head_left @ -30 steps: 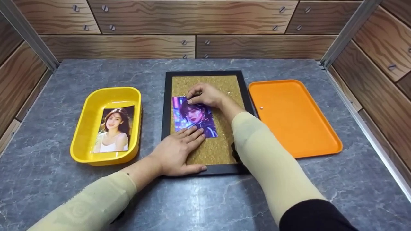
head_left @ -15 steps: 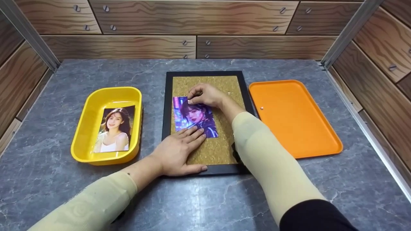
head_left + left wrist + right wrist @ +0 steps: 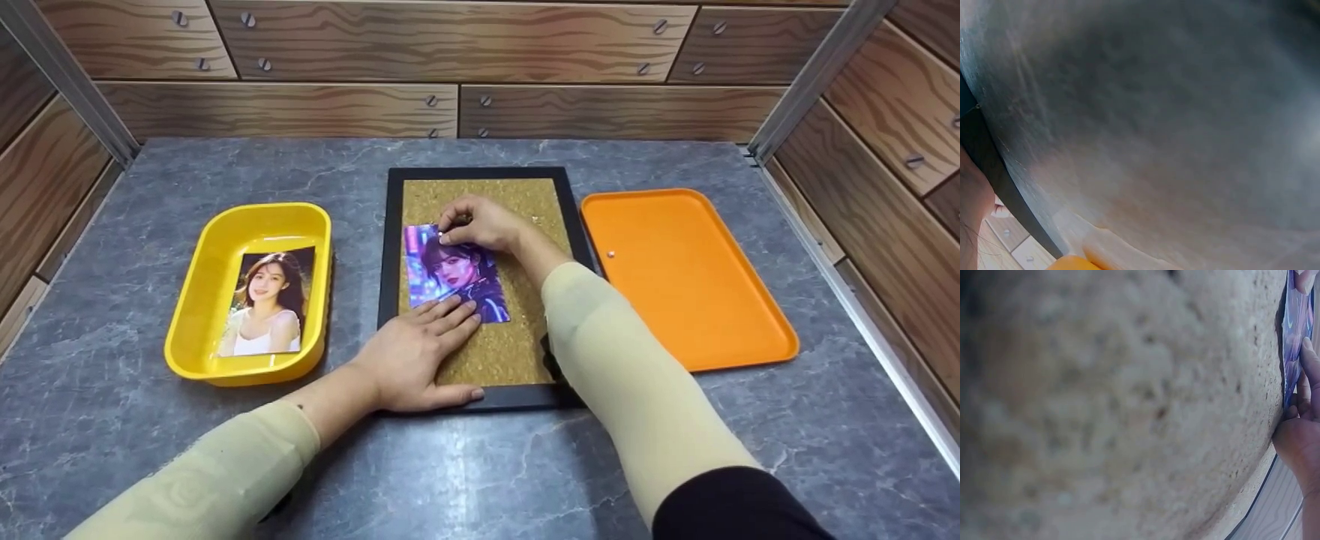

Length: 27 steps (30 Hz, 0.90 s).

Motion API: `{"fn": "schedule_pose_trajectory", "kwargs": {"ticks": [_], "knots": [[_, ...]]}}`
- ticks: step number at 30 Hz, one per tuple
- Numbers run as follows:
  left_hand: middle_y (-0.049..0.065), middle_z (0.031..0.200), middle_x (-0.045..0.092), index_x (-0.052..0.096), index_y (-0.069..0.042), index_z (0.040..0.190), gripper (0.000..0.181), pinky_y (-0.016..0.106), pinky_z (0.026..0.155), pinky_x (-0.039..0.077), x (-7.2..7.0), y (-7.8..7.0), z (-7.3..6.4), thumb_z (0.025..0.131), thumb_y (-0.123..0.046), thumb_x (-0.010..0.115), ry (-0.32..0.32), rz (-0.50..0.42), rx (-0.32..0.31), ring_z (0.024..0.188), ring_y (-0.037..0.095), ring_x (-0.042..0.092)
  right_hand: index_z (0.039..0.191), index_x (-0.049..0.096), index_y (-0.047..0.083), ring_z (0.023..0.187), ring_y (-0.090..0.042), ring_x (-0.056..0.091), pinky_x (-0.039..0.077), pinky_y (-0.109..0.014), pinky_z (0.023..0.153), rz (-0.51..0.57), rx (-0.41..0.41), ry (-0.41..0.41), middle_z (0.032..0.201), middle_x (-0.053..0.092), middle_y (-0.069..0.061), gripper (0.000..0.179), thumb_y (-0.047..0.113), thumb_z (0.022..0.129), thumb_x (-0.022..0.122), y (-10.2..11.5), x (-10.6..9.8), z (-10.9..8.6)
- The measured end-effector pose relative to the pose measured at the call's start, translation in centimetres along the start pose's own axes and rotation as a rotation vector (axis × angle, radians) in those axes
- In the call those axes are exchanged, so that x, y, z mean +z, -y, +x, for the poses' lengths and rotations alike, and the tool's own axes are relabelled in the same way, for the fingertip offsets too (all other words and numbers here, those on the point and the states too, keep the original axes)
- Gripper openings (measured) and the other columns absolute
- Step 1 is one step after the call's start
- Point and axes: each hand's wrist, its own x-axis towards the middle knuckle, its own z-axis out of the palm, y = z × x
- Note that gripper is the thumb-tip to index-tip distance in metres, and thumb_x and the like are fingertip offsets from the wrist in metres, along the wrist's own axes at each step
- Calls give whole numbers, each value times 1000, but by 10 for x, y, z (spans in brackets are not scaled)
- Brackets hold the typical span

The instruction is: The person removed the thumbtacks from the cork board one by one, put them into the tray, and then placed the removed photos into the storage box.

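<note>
The purple picture (image 3: pixel 457 274) lies on the corkboard (image 3: pixel 487 352), toward the left side of its black frame, with bare cork above and below it. The left hand (image 3: pixel 420 356) lies flat across its lower edge, its grip spread: the fingertips rest on the picture and the thumb reaches out to the bottom of the frame. That spread probably keeps both the sheet and the board from sliding.

The right hand (image 3: pixel 487 225) is at the upper edge, thumb and fingers pinching. A tiny pale spot at the thumb tip looks like a pin (image 3: pixel 441 235), though the fingers hide most of it. A pinch suits something so small, and the spot sits at the top, likely so the left hand can hold the opposite end out of its way.

To the left on the desk (image 3: pixel 840 420), a deep yellow tub (image 3: pixel 277 225) holds a photo (image 3: pixel 268 307), face up. To the right, near the frame, a shallow orange tray (image 3: pixel 697 285) carries one small pale object (image 3: pixel 610 254) near its left edge; the low rim seems handy for picking up little things without losing them. Both wrist views are mostly blurred.
</note>
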Motion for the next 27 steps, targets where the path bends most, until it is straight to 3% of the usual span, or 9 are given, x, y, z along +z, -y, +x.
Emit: {"fn": "schedule_pose_trajectory", "kwargs": {"ticks": [9,27], "knots": [[13,169,37,42,-5,163,100,43,129,25,-1,0,-1,98,-82,40,-8,4,6,158,31,31,117,76,-4,114,-20,61,47,-31,106,22,19,8,121,72,-14,25,5,94,81,2,0,-1],[13,169,36,42,-6,163,100,43,130,23,-1,-1,0,98,-82,39,12,-2,-4,158,31,29,112,77,-4,128,-24,58,41,-33,115,-1,27,9,133,67,-15,22,10,95,81,0,-1,-1]]}}
